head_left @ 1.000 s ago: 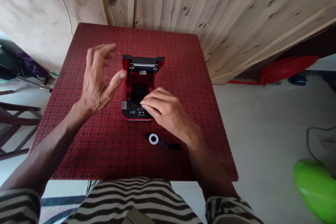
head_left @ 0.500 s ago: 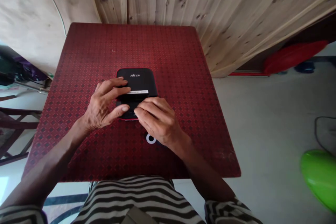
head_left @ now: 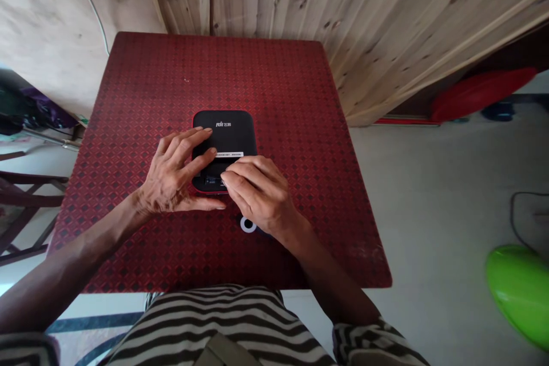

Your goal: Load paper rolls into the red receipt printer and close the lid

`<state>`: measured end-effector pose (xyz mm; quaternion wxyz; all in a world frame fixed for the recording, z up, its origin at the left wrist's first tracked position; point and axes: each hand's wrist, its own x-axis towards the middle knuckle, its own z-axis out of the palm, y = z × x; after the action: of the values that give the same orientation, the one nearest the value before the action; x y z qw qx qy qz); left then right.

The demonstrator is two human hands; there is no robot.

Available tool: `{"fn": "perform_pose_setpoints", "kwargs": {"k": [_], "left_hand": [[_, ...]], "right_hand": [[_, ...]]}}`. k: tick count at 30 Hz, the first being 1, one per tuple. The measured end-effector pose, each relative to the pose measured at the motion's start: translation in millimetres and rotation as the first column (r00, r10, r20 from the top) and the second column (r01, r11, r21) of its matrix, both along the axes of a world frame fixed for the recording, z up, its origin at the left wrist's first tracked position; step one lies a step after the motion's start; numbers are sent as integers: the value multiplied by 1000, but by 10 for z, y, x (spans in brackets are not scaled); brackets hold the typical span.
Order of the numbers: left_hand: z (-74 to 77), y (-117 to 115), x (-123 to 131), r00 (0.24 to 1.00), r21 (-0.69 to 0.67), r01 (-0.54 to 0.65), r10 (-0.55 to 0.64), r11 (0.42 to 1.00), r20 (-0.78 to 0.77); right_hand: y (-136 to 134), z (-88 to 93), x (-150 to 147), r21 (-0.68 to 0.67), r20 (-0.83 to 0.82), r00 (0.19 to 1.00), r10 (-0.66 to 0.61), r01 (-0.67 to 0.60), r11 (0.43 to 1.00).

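A black rounded device with a red rim (head_left: 231,137) lies on the red patterned table (head_left: 291,103). It bears white lettering and a white label strip, and its near end has a recessed section (head_left: 210,180). My left hand (head_left: 174,174) is spread over the device's left side, two fingertips on its top and the thumb stretched along its near edge. At the recess's right side, my right hand (head_left: 259,191) is closed in a pinch. Whatever its fingertips hold is hidden. A white ring with a dark centre (head_left: 248,225) lies partly beneath my right hand.
A wood-plank wall (head_left: 266,0) stands behind the table. Dark wooden furniture (head_left: 30,200) is at the left. On the floor at the right are a bright green object (head_left: 518,291) and a cable (head_left: 512,217); a red object (head_left: 480,91) is farther back.
My left thumb has moved from the recess to the device's near edge, and its fingers have shifted slightly. The recess shows more now. My right hand stays pinched in nearly the same place.
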<state>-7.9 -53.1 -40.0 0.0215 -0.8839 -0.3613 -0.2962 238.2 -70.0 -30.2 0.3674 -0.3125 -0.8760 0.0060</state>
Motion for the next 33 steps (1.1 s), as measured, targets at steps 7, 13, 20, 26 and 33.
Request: {"fn": "perform_pose_setpoints", "kwargs": {"k": [7,13,20,26,33], "left_hand": [[-57,-54,-18,998,-16,-55,55,998,19],[-148,-341,51,960,-25,-212,213,977,183],[-270,-409,63,963,63,-214,200,975,181],[-261,-377,47,962,75,-211,193,975,191],[-227,-366,46,960,74,-172,150,982,234]], "right_hand": [[21,126,131,-134,-183,983,11,-36,990],[236,-144,520,-522,-377,853,-360,125,843],[291,-659,284,-720,-313,893,-323,-2,694],[321,-634,289,-718,-337,902,-268,-62,694],[337,-662,296,-694,-384,888,-252,-97,713]]}}
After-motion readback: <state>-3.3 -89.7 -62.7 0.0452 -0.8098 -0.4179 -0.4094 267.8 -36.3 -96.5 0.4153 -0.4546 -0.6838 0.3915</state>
